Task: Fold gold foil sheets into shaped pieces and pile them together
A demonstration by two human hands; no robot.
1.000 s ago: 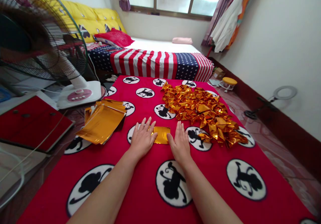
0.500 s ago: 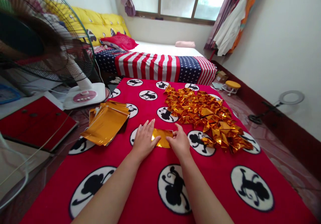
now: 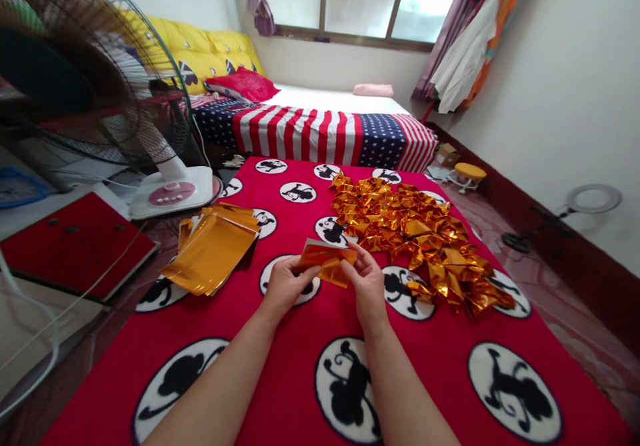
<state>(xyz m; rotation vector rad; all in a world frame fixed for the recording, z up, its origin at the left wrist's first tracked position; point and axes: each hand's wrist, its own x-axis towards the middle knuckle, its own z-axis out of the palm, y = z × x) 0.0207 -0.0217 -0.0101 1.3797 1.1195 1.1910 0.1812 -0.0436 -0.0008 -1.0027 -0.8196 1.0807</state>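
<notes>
A folded piece of gold foil paper (image 3: pixel 327 259) is lifted just above the red blanket (image 3: pixel 280 366). My left hand (image 3: pixel 286 286) pinches its left end and my right hand (image 3: pixel 367 283) pinches its right end, fingers closed on the foil. To the right lies a heap of folded gold foil pieces (image 3: pixel 417 233). To the left rests a stack of flat gold foil sheets (image 3: pixel 213 249).
A running standing fan (image 3: pixel 95 79) with a white base stands at the left, beside a red board (image 3: pixel 70 243) and a cable. A bed with a striped flag cover (image 3: pixel 320 133) is behind. At the right are a small yellow stool (image 3: pixel 467 173) and a ring light (image 3: pixel 593 199) by the wall.
Both hands lay flat pressing the gold foil on the blanket; they then closed on its ends and lifted it off the blanket.
</notes>
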